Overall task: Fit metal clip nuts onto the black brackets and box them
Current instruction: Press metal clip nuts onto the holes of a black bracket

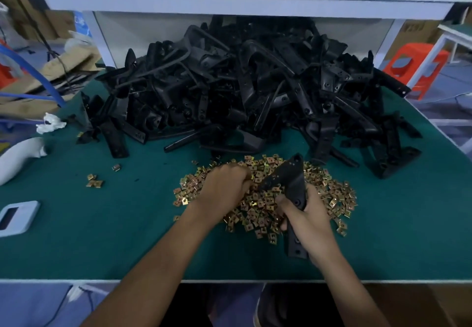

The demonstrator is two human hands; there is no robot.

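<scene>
So this looks like the fitting step. The right hand (306, 222) is wrapped tight round one black bracket (293, 181), held just over the clip nuts (332, 196) heaped on the green table (115, 237). The left hand (224, 186) digs into the nuts, fingers curled down; can't tell if it's got one. The bracket's long axis runs near-to-far, far tip aimed at the bracket pile (242, 83). Next, I'd guess, a nut needs lining up and sliding onto an edge.

One pile of black brackets (242, 91) and one heap of clip nuts (265, 204), both too many to count. One more bracket (293, 181) sits in the right hand (306, 219).
</scene>
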